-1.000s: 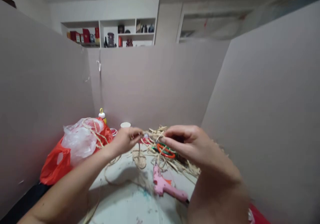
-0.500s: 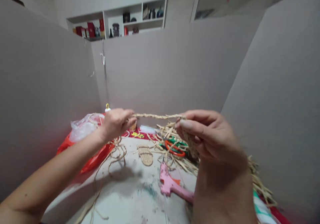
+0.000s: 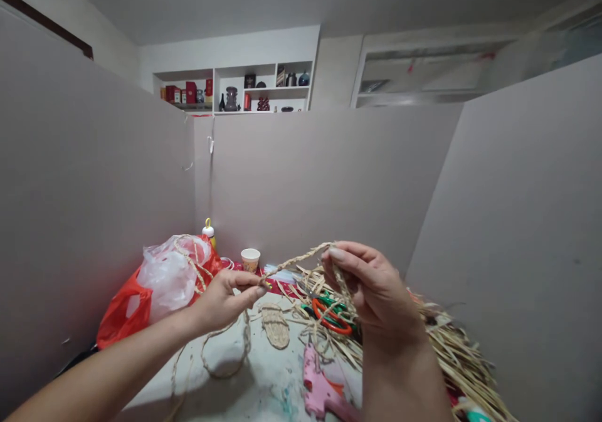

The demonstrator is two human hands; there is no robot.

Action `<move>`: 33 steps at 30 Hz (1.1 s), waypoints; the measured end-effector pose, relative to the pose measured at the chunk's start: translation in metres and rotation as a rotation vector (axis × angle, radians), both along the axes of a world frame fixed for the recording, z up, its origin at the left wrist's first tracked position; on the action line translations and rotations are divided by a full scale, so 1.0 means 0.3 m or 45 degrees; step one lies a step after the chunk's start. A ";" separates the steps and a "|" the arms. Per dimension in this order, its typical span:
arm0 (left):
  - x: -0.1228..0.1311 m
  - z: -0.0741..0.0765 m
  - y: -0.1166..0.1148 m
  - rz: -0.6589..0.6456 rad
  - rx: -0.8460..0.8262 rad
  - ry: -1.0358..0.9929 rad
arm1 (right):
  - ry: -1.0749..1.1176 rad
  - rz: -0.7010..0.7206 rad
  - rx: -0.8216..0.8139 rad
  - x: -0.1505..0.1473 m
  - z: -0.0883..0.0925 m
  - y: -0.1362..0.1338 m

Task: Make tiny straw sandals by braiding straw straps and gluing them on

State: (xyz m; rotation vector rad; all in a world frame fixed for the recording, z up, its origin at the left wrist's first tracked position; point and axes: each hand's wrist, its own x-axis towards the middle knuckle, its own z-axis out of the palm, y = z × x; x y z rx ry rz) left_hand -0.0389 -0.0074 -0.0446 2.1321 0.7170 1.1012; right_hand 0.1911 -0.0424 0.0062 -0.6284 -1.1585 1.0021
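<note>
My left hand (image 3: 226, 296) pinches a braided straw rope (image 3: 296, 260) between thumb and fingers. My right hand (image 3: 371, 287) is closed on the same rope's other end, held a little higher. The rope runs taut and slanted between the two hands, above the table. Its loose tail hangs from my left hand and loops down on the table (image 3: 226, 365). A small woven straw oval (image 3: 276, 327) lies flat below the hands.
A pink glue gun (image 3: 322, 390) lies at the near edge. Orange and green scissors (image 3: 332, 314) rest on a pile of loose straw (image 3: 451, 353) to the right. Red and clear plastic bags (image 3: 155, 284), a yellow bottle (image 3: 208, 231) and a paper cup (image 3: 250, 259) stand at the back. Cardboard walls surround.
Both hands have dropped lower and the rope now slants up to the right instead of lying level. The camera has tilted, showing more of the back wall and shelf.
</note>
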 end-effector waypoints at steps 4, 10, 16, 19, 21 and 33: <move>-0.022 0.009 -0.010 0.000 -0.062 -0.072 | 0.028 -0.027 -0.020 -0.004 0.008 -0.015; -0.074 0.001 -0.029 -0.310 -0.465 -0.035 | 0.134 -0.142 -0.024 0.020 0.022 -0.027; -0.100 -0.006 -0.050 -0.255 -0.357 0.079 | 0.156 -0.118 -0.054 0.029 0.016 -0.020; -0.094 -0.012 -0.049 -0.049 0.126 0.166 | 0.172 -0.087 -0.038 0.020 0.014 -0.014; -0.089 -0.018 -0.044 0.142 0.535 0.164 | 0.198 -0.087 -0.039 0.015 0.014 -0.012; -0.122 -0.126 0.059 0.789 0.979 -0.038 | 0.122 -0.048 -0.086 -0.047 0.004 0.001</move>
